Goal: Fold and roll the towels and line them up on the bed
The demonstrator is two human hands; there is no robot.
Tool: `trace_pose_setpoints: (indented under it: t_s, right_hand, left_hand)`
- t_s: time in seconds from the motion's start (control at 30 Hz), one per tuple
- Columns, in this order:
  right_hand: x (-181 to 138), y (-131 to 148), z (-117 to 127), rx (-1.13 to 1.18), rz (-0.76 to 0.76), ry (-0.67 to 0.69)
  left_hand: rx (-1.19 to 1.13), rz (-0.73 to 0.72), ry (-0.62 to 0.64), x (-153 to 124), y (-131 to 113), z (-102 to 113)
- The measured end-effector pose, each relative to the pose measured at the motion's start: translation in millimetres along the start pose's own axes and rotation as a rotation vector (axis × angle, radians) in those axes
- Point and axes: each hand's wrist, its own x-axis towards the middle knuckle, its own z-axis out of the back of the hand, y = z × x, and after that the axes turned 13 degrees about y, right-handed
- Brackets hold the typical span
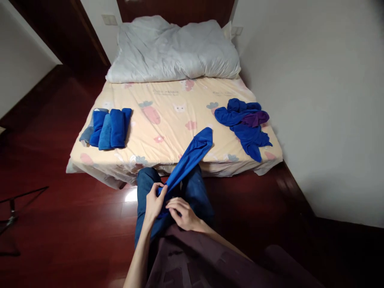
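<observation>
A long blue cloth stretches from my lap out to the front edge of the bed. My left hand pinches its near end, fingers closed on the fabric. Beside it, my right hand also rests on the near end, fingers curled into the cloth over my thigh. Several folded blue cloths lie in a row on the bed's left side. On the right side of the bed a loose pile of blue cloths includes one purple piece.
A white duvet is bunched at the head of the bed. A white wall runs along the right. Dark red wooden floor surrounds the bed. A black stand leg shows at the far left.
</observation>
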Motion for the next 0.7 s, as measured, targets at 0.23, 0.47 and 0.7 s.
trace_pose_setpoints:
  t_s: [0.23,0.47,0.7]
  right_hand:
    - [41,-31,68,-0.228,-0.143,0.046]
    - [75,-131,119,-0.563,-0.385,0.480]
    - [54,-161,182,-0.760,-0.573,0.403]
  left_hand:
    - [0.190,-0.317,0.068,-46,-9,13]
    - [0.240,-0.585,0.174,-83,-24,43]
    - [0.415,-0.585,-0.001,-102,4,109]
